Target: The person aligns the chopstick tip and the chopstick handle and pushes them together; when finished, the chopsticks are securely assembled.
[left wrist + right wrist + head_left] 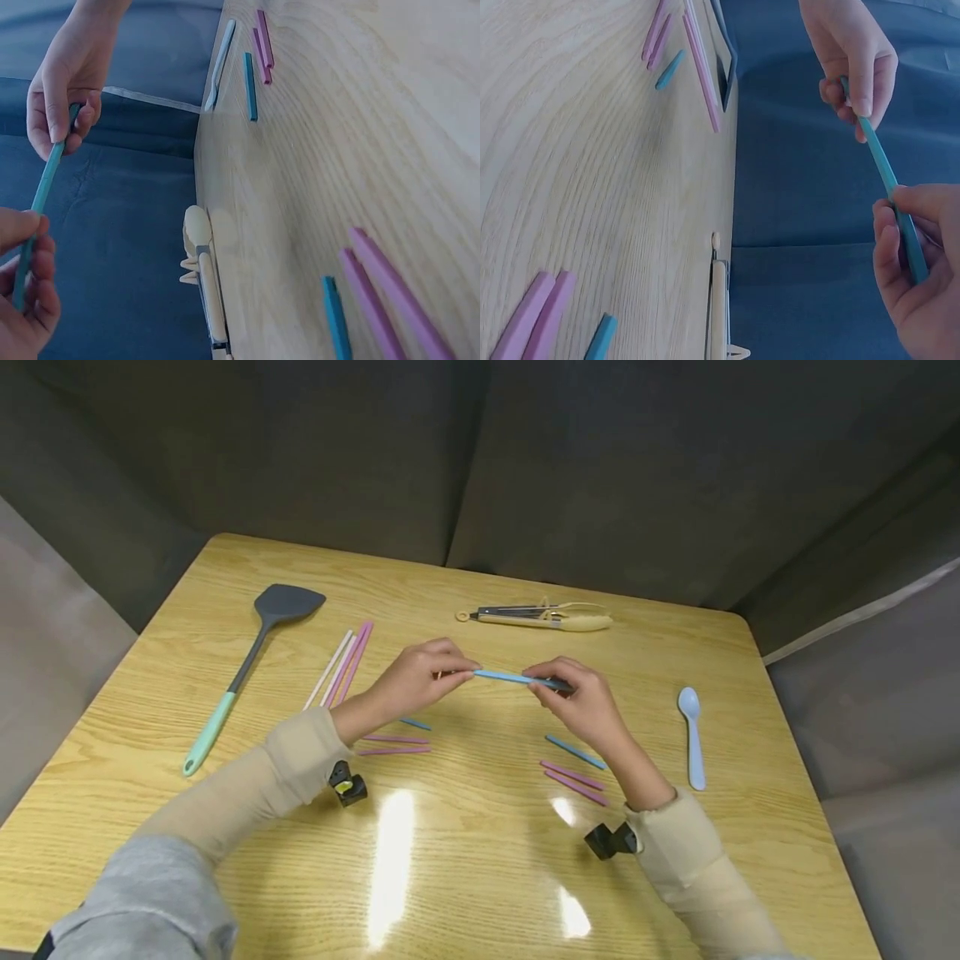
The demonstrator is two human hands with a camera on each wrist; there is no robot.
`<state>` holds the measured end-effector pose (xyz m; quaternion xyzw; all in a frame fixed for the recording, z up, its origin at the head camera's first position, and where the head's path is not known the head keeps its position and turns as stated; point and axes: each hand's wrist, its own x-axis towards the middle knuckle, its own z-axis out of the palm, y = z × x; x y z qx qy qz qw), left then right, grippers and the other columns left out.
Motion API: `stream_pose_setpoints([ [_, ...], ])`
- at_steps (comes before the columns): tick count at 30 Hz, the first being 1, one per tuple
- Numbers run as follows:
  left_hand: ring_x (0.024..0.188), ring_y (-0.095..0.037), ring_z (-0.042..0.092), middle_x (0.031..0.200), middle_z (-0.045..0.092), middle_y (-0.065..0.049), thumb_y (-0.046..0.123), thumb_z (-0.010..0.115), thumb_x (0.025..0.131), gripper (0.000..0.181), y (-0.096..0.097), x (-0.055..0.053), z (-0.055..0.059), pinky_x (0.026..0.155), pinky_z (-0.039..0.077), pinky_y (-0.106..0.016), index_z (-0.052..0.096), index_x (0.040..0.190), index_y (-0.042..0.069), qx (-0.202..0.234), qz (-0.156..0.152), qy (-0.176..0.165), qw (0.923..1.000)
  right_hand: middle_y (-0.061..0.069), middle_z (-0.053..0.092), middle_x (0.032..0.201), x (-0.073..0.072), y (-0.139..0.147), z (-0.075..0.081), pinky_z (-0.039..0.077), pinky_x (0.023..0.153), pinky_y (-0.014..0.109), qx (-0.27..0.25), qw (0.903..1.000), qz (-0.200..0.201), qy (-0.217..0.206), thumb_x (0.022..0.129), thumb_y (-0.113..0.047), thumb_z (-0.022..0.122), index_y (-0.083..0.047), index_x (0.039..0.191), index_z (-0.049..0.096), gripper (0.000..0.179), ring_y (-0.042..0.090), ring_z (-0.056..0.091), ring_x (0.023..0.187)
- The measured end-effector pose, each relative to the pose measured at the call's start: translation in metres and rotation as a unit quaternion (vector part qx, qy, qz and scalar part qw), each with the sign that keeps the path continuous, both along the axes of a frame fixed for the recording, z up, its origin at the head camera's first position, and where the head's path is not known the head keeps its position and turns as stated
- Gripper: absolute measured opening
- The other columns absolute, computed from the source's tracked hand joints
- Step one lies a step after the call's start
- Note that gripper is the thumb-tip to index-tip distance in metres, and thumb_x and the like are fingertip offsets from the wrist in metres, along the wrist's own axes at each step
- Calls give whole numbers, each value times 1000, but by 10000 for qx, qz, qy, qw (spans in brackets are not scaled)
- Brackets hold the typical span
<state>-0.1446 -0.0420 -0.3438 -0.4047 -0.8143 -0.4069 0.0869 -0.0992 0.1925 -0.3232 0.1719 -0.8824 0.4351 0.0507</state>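
Note:
A thin, straight blue stick [501, 677] is held up above the table, spanning from one hand to the other. My left hand [420, 677] pinches its left end between thumb and fingers. At the other end my right hand [583, 703] grips it, thumb on the near side and fingers curled round. Both grips also show in the left wrist view, where the stick [46, 180] runs slantwise. Below my right hand lie a short blue stick [575, 752] and two pink sticks [576, 786]. Near my left wrist lie another blue stick [416, 724] and two pink ones [395, 750].
White sticks [327, 671] and longer pink sticks [355, 662] lie left of my left hand. Farther left is a spatula [251, 664] with a mint handle. Tongs [536, 616] lie at the back, and a light blue spoon [693, 739] at right. Dark curtains [600, 477] hang behind.

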Motion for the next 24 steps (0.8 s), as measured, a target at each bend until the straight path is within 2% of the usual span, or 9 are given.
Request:
stream_pose_setpoints([
  [3, 71, -13, 52, 86, 59, -4, 10, 64, 83, 15, -1, 0, 3, 60, 44, -22, 70, 95, 6, -511, 96, 336, 9981, 9, 60, 84, -3, 4, -7, 45, 52, 22, -40, 10000, 35, -78, 85, -8, 60, -2, 99, 65, 16, 15, 55, 62],
  [6, 78, -15, 53, 86, 60, -2, 12, 64, 82, 13, -3, 0, 6, 68, 45, -23, 71, 93, 7, -1105, 132, 685, 9914, 9, 62, 90, -3, 5, -9, 48, 56, 24, 38, 9998, 74, -162, 86, -10, 60, -4, 101, 64, 17, 17, 58, 67],
  [9, 79, -15, 53, 84, 61, -1, 13, 64, 83, 12, -4, 0, 7, 69, 45, -24, 71, 91, 7, -1571, 79, 755, 9847, 8, 63, 93, -2, 7, -11, 49, 60, 27, 177, 9995, 76, -266, 86, -9, 60, -6, 108, 62, 22, 17, 59, 71],
  [12, 80, -15, 54, 86, 62, -2, 13, 64, 83, 13, -9, -1, 6, 70, 45, -24, 70, 92, 6, -1813, 118, 476, 9822, 9, 63, 93, -1, 13, -17, 48, 60, 26, 109, 9993, -55, -353, 86, -6, 59, -8, 118, 55, 32, 16, 58, 71],
  [14, 81, -16, 54, 87, 62, -3, 13, 63, 84, 13, -15, -3, 5, 70, 46, -25, 70, 93, 6, -1868, 289, 190, 9818, 10, 62, 93, -1, 20, -23, 48, 58, 24, -7, 9992, -165, -371, 86, -5, 58, -8, 121, 52, 36, 15, 58, 69],
  [17, 80, -16, 55, 88, 61, -3, 12, 61, 85, 14, -26, -6, 3, 68, 47, -26, 68, 95, 5, -1889, 636, -281, 9795, 11, 62, 91, 1, 34, -34, 48, 58, 22, 35, 9989, -306, -346, 86, -6, 58, -6, 118, 54, 32, 15, 58, 68],
  [20, 75, -16, 55, 85, 60, -5, 12, 60, 86, 15, -39, -11, 0, 63, 46, -27, 66, 96, 3, -1885, 997, -657, 9748, 9, 62, 89, 5, 49, -48, 49, 59, 27, 570, 9968, -316, -467, 87, -8, 58, -5, 111, 59, 25, 17, 58, 71],
  [24, 71, -17, 54, 83, 61, -8, 10, 59, 86, 16, -56, -16, -8, 63, 46, -30, 65, 97, 0, -1870, 1417, -903, 9679, 7, 61, 91, 13, 64, -67, 49, 64, 35, 1314, 9861, -86, -1011, 86, -8, 59, -4, 108, 60, 23, 20, 57, 77],
])
